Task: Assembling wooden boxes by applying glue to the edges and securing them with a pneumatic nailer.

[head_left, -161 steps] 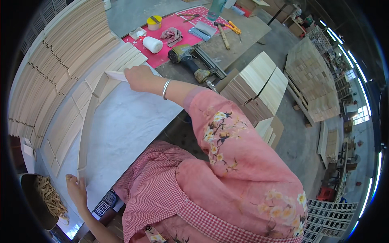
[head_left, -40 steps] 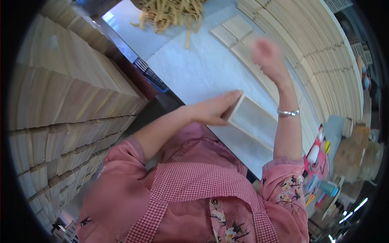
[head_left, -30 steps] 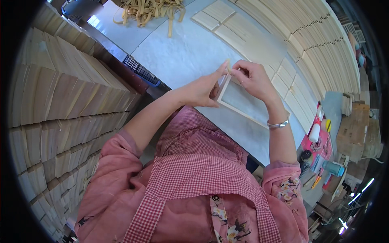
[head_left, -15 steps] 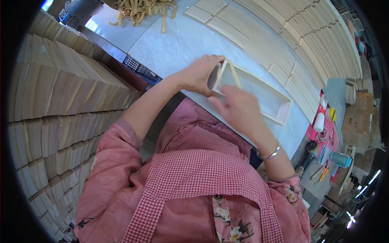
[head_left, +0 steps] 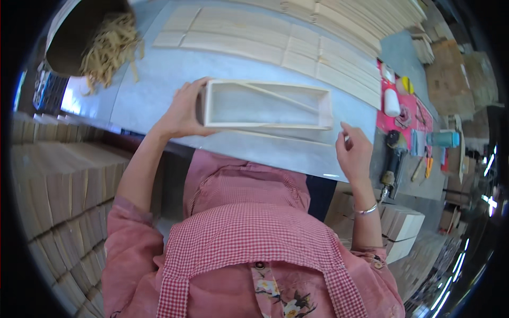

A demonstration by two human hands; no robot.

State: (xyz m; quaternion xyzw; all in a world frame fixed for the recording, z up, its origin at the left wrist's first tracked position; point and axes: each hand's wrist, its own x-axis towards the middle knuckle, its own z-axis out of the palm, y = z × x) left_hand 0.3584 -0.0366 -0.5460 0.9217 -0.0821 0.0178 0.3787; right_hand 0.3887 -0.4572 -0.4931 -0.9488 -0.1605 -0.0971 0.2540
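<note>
A long, narrow, pale wooden frame (head_left: 270,126) lies on the table, with the pale tabletop visible through its middle. My left hand (head_left: 188,110) grips its left end, fingers on the far side and thumb near the front corner. A tan elastic band (head_left: 281,96) slants across the frame from the far side toward the right end. Just off that right end, my right hand (head_left: 354,155) is loosely curled, index finger and thumb apart. Nothing shows between them, and the hand does not touch the frame.
Tan bands (head_left: 111,50) spill from a dark round container (head_left: 74,40) at the far left. Flat wooden slats (head_left: 238,40) line the table's back. Stacked wood (head_left: 63,175) stands at left. To the right lie a white bottle (head_left: 391,102), a power tool (head_left: 391,164) and a teal bottle (head_left: 444,139).
The frame has turned to lie nearly straight across in front of me. My right hand has moved from its left part to beyond its right end. My left hand keeps its grip.
</note>
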